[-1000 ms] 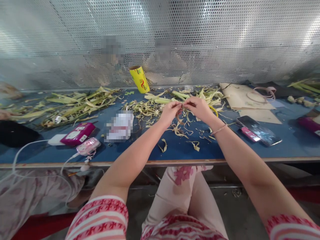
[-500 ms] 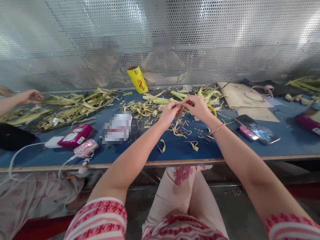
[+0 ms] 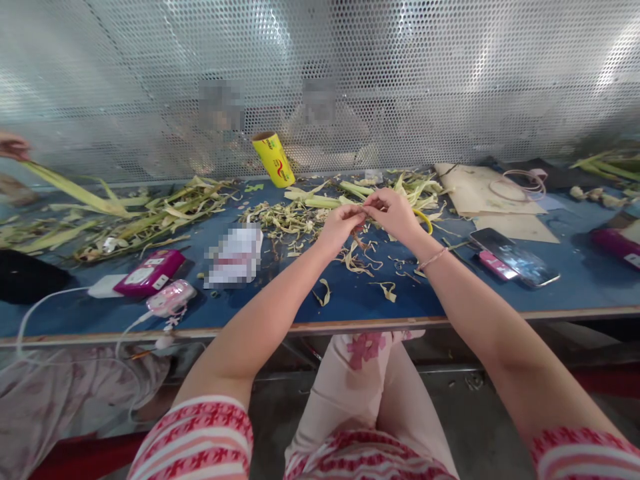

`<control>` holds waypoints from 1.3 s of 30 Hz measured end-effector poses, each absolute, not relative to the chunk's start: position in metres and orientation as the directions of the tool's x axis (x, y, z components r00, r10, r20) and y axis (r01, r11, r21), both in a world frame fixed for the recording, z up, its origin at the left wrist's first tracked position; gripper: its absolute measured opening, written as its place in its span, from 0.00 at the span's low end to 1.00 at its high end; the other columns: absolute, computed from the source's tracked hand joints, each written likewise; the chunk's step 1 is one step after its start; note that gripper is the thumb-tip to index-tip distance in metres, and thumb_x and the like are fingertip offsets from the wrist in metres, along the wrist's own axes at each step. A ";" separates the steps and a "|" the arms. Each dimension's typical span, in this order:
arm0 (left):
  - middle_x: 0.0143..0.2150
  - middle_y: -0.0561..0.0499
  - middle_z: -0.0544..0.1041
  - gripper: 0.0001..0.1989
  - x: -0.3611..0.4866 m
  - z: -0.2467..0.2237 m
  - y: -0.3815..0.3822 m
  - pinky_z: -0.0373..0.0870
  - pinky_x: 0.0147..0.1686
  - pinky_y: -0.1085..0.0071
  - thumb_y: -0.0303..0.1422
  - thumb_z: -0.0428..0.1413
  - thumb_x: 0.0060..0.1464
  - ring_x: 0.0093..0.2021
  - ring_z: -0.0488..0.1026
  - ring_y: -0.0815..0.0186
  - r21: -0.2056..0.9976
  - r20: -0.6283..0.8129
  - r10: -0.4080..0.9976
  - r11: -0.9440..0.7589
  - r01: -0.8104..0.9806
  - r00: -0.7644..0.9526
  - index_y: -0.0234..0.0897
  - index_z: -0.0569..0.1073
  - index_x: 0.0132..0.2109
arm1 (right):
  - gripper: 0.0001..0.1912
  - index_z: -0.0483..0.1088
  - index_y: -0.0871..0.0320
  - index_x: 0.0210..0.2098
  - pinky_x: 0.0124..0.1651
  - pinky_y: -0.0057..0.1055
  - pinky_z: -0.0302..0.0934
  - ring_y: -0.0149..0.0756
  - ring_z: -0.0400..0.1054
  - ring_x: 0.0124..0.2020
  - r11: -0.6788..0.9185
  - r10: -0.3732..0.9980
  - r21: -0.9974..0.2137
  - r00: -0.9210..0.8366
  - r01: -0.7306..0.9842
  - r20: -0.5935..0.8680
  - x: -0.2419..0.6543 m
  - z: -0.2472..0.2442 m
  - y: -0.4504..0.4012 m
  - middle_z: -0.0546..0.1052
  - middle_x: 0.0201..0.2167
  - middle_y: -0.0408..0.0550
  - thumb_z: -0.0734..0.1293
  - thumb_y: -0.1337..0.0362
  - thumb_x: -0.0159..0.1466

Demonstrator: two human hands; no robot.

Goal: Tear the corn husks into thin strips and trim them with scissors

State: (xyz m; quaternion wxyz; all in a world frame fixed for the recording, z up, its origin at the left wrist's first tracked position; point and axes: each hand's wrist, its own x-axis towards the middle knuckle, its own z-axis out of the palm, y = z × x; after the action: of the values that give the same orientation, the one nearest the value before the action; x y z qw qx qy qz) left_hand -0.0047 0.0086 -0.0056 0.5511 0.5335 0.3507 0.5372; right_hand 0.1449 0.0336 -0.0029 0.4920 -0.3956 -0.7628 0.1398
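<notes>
My left hand (image 3: 343, 223) and my right hand (image 3: 390, 210) meet over the middle of the blue table (image 3: 280, 303), fingertips pinched together. Between them is something small and brownish, too small to make out, with a brown wisp (image 3: 358, 241) hanging below. Pale curled plant strips (image 3: 290, 220) lie in a heap beside and behind my left hand. Behind my right hand are longer green-yellow leaves (image 3: 410, 187). A yellow ring (image 3: 425, 221) shows by my right wrist. Loose curled scraps (image 3: 360, 263) lie on the table below my hands.
A yellow tube (image 3: 274, 160) stands tilted by the perforated metal wall (image 3: 425, 87). To the left are a leaf pile (image 3: 165, 213), a purple pack (image 3: 150, 272) and a white cable. Phone (image 3: 517, 259) and cardboard (image 3: 483, 190) lie right. Another person's hand (image 3: 14, 147) lifts a leaf.
The other person's hand at the far left has moved up and left and now holds a long leaf. My own hands have barely moved, still pinched together.
</notes>
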 end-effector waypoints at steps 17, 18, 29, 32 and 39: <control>0.21 0.56 0.69 0.07 -0.004 -0.006 0.008 0.63 0.30 0.75 0.20 0.52 0.44 0.23 0.65 0.75 0.950 0.169 0.979 -0.131 -0.283 0.117 0.33 0.71 0.25 | 0.15 0.78 0.59 0.42 0.46 0.40 0.67 0.39 0.69 0.42 0.819 0.475 -0.096 -0.574 0.566 0.667 0.155 0.004 0.021 0.74 0.40 0.54 0.59 0.67 0.68; 0.21 0.56 0.69 0.07 -0.004 -0.005 0.007 0.63 0.30 0.75 0.20 0.52 0.44 0.23 0.65 0.75 0.950 0.161 0.980 -0.120 -0.290 0.121 0.33 0.71 0.25 | 0.15 0.78 0.58 0.42 0.46 0.40 0.67 0.39 0.69 0.42 0.821 0.476 -0.105 -0.571 0.561 0.669 0.155 0.004 0.021 0.74 0.40 0.54 0.59 0.68 0.68; 0.24 0.55 0.70 0.07 -0.003 -0.003 0.008 0.65 0.31 0.74 0.24 0.54 0.53 0.24 0.66 0.75 0.945 0.156 0.982 -0.116 -0.307 0.108 0.35 0.71 0.27 | 0.13 0.78 0.55 0.42 0.47 0.41 0.67 0.40 0.72 0.43 0.781 0.581 -0.335 -0.416 0.526 0.700 0.150 0.009 0.021 0.78 0.40 0.52 0.63 0.70 0.64; 0.24 0.55 0.69 0.08 -0.004 -0.001 0.007 0.66 0.32 0.74 0.24 0.53 0.54 0.25 0.66 0.74 0.938 0.170 0.981 -0.133 -0.319 0.091 0.35 0.71 0.27 | 0.13 0.77 0.58 0.43 0.46 0.39 0.68 0.40 0.72 0.42 0.770 0.597 -0.374 -0.375 0.517 0.709 0.149 0.012 0.017 0.79 0.41 0.53 0.63 0.70 0.63; 0.23 0.55 0.70 0.09 -0.005 0.002 0.005 0.67 0.31 0.75 0.23 0.53 0.55 0.25 0.66 0.75 0.918 0.145 0.989 -0.123 -0.377 0.030 0.35 0.72 0.28 | 0.12 0.77 0.58 0.44 0.41 0.36 0.69 0.36 0.72 0.39 0.743 0.654 -0.498 -0.327 0.446 0.682 0.149 0.012 0.016 0.78 0.40 0.51 0.65 0.68 0.62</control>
State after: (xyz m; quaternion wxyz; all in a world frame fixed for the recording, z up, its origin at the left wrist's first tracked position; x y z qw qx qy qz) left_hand -0.0052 0.0048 0.0018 0.5650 0.4426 0.3455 0.6045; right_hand 0.1487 0.0159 0.0124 0.4693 -0.3407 -0.8071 0.1105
